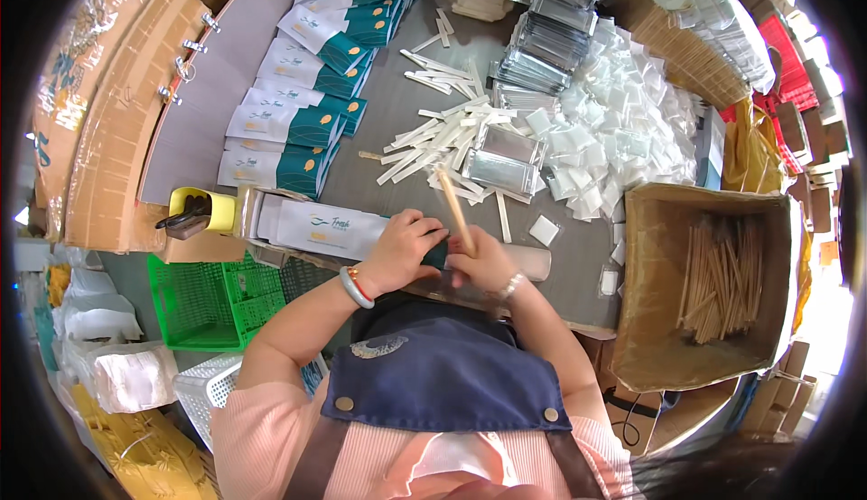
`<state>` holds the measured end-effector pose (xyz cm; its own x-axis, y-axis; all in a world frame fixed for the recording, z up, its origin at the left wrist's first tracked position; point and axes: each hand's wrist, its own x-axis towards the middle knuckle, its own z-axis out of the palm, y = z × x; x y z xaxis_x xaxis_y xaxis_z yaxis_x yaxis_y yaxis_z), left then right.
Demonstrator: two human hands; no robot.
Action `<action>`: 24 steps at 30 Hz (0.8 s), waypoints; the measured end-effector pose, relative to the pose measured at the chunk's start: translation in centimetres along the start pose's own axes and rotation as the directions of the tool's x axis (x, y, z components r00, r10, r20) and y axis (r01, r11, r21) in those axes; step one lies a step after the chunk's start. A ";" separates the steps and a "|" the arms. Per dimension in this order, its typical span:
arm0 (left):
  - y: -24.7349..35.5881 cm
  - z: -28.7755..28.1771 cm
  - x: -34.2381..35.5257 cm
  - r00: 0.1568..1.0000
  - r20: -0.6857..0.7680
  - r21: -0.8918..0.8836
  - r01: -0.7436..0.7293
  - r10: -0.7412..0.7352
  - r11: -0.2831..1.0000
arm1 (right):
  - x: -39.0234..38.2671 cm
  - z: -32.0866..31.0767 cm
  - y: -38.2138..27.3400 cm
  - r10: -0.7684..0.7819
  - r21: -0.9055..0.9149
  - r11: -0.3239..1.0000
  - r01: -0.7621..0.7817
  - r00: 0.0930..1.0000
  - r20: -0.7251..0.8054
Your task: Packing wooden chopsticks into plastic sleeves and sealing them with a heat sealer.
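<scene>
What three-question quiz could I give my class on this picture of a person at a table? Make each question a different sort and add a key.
1. Multiple choice. What is in the right hand?
A) scissors
B) a stick
C) a tape roll

2. Fill in the gap. The left hand touches a white pouch with a ____ end.

3. True or false? The open carton with many sticks inside stands to the right of both hands.

Key
1. B
2. teal
3. True
</scene>
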<state>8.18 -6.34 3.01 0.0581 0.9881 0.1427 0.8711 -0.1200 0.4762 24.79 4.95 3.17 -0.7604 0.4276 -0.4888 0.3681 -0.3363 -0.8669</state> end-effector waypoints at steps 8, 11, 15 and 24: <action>1.7 -3.0 1.7 0.969 0.226 0.137 -0.130 0.097 0.982 | -3.7 -2.9 -0.4 -0.293 -0.822 0.566 0.055 0.946 -0.139; 1.8 -5.6 2.3 0.980 0.151 0.160 -0.155 0.131 0.975 | -5.0 -2.7 -3.1 -0.422 -0.827 0.550 0.116 0.893 -0.155; -3.7 -8.8 3.9 0.982 -0.073 0.259 -0.150 0.174 0.954 | -5.9 -4.7 -3.5 -0.517 -0.826 0.561 0.044 0.798 -0.308; 0.1 0.4 -0.6 0.855 -0.217 0.036 0.489 -0.470 0.872 | -6.8 -4.2 -2.2 -0.373 -0.845 0.522 -0.120 0.859 -0.352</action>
<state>8.42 -6.93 2.58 -0.4659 0.8806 0.0862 0.8054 0.3817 0.4535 31.46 6.31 7.98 -0.6019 0.7877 -0.1313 0.7350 0.4822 -0.4767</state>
